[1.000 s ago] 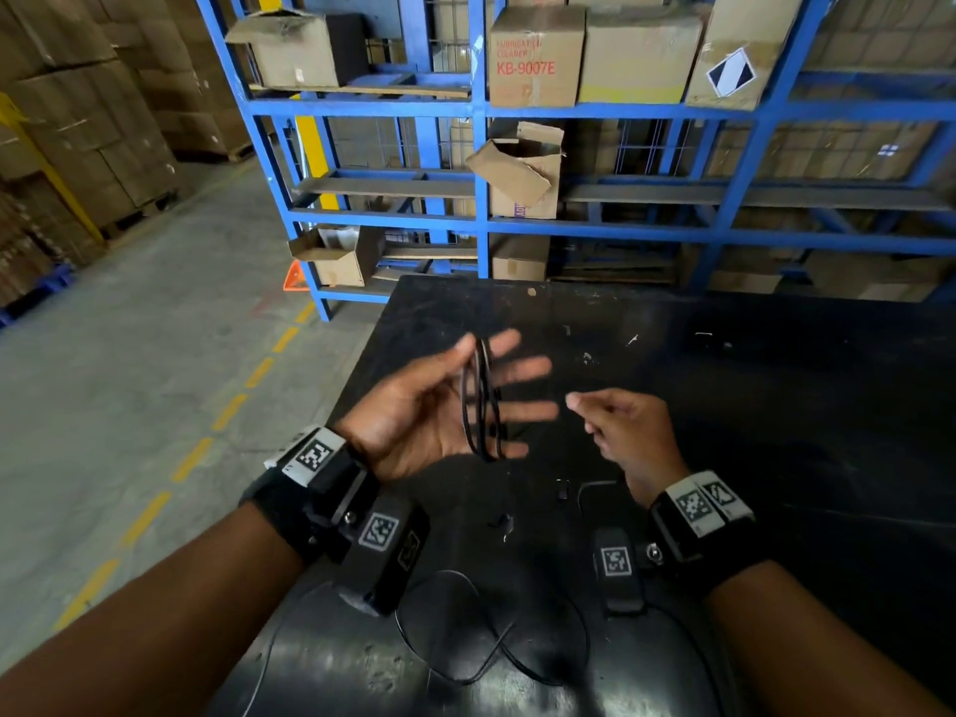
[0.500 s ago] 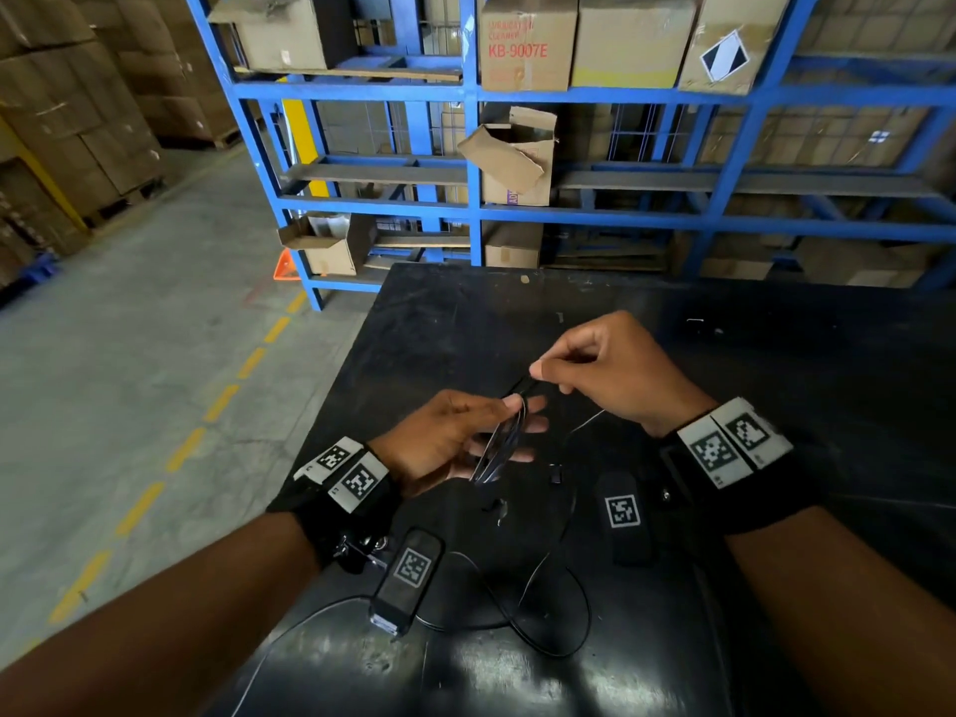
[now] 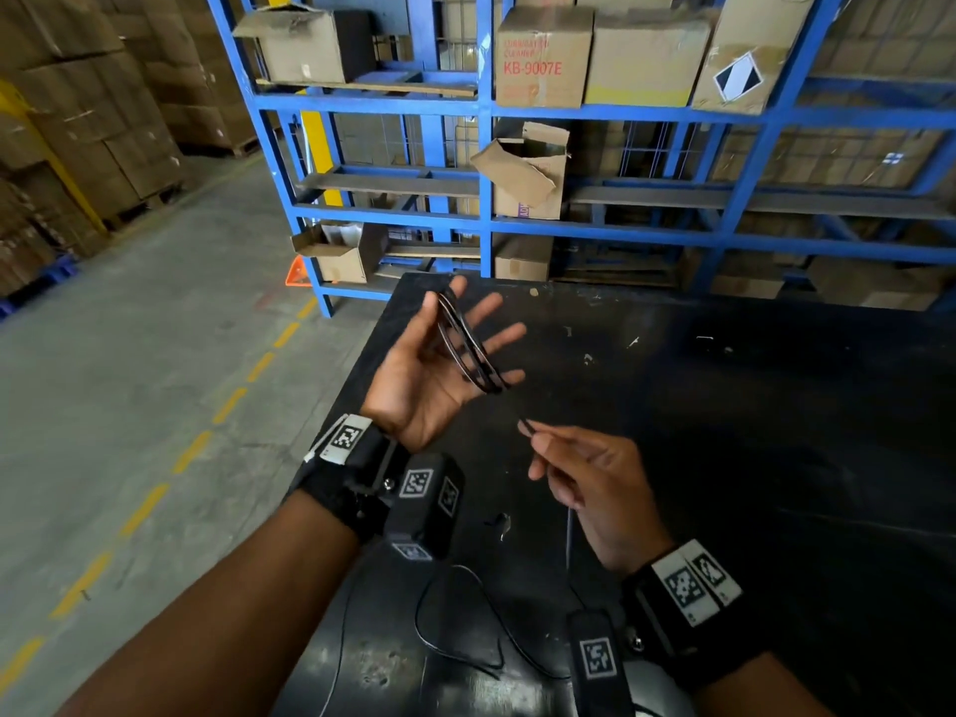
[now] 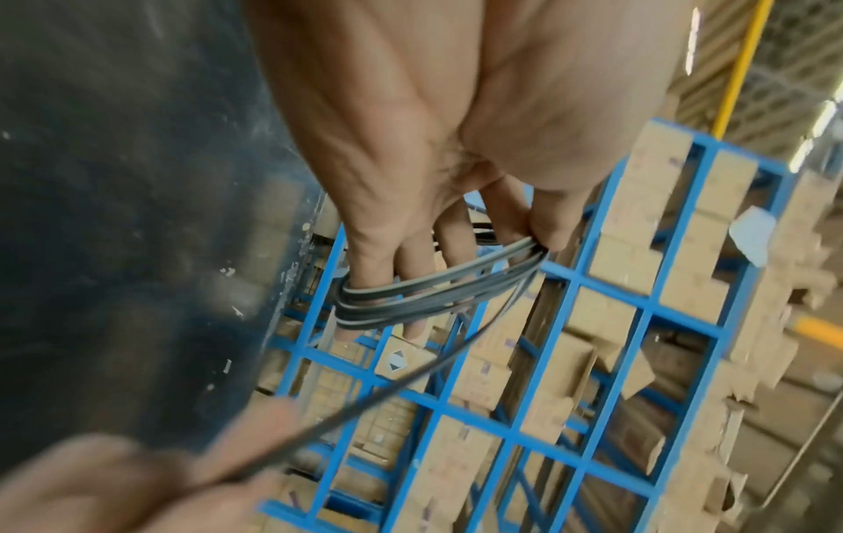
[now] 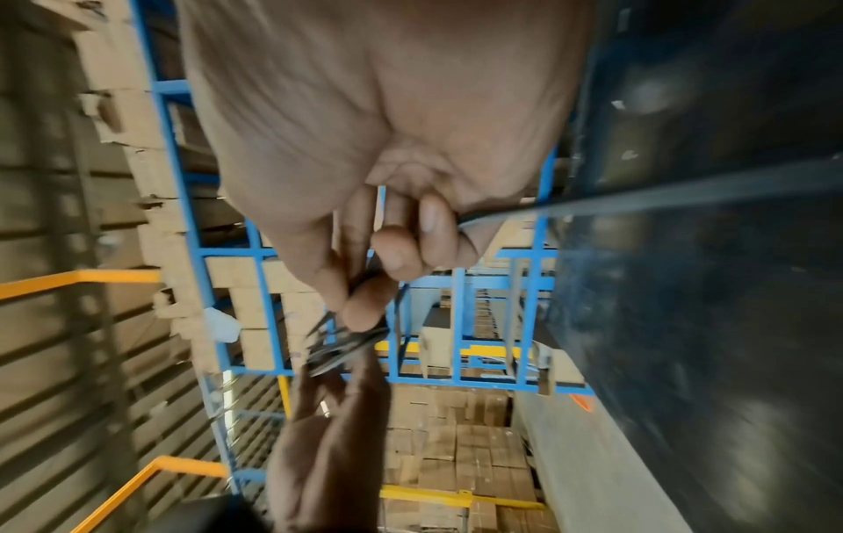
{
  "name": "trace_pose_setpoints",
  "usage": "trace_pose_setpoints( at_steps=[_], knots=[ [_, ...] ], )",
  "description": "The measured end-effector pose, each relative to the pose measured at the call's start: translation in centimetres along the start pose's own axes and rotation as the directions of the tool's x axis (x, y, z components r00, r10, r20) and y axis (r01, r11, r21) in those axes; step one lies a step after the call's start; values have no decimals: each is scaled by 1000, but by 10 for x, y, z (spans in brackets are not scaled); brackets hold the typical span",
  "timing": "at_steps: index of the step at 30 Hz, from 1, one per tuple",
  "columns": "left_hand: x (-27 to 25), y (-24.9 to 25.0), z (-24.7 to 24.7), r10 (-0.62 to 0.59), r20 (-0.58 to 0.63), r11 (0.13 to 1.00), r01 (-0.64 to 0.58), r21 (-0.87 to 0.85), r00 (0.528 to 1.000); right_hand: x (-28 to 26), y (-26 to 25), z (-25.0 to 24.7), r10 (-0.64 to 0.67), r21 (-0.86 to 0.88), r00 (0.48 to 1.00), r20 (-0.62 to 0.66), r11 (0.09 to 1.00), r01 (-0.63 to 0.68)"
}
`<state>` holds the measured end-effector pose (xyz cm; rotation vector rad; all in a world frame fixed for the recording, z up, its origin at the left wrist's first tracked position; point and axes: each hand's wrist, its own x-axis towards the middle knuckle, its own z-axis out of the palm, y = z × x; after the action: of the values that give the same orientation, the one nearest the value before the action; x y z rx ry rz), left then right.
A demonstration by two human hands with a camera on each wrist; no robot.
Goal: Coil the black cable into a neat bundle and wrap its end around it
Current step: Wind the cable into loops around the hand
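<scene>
Even daylight, glare on the black table (image 3: 724, 458); wide-angle bending at edges; blurred wrist views.

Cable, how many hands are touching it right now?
2: the left hand, fingers spread, carries the coil looped around them; the right hand pinches the loose strand.

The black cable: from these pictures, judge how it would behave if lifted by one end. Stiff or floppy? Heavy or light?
Probably floppy: the black cable bends into tight loops around the left hand and lies in loose curves on the table. Likely light, since the right hand needs only a fingertip pinch. The loops might spring apart if released.
</scene>
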<state>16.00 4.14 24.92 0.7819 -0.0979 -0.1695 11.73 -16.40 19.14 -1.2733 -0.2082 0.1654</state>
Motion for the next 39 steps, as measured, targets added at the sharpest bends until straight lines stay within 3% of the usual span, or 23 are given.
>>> trace_pose_setpoints(
  at_steps=[5,10,13,15,18,22,27,33,37,39],
  knots=[
    [-4,17,8,8,157,998,1,-56,988,4,16,-18,147,29,989,-28,989,-147],
    [-19,15,11,-95,297,994,109,-32,950,18,21,-31,212,-189,973,-94,956,-226],
    [-31,5,9,-223,335,973,228,25,916,33,11,-33,134,-330,974,-184,925,-190],
    [-40,-5,7,-313,313,950,295,104,897,44,-3,-33,88,-364,974,-210,917,-162],
    [-52,-18,3,-393,191,886,314,342,900,55,-35,-26,115,-389,984,-137,907,-160],
    [-55,-25,0,-394,49,795,314,519,918,58,-71,-9,156,-529,988,8,839,-128],
    [-50,-27,0,-328,-62,718,292,632,943,58,-86,3,129,-601,990,64,797,-65],
    [-43,-35,-10,-163,-103,751,192,632,981,40,-73,8,-57,-625,996,73,775,91],
    [-37,-35,-9,-42,-125,777,111,619,991,25,-57,10,-134,-467,990,38,874,136],
    [-33,-32,-5,-51,-143,843,119,524,988,17,-49,13,-152,-355,988,18,923,148]
  ],
)
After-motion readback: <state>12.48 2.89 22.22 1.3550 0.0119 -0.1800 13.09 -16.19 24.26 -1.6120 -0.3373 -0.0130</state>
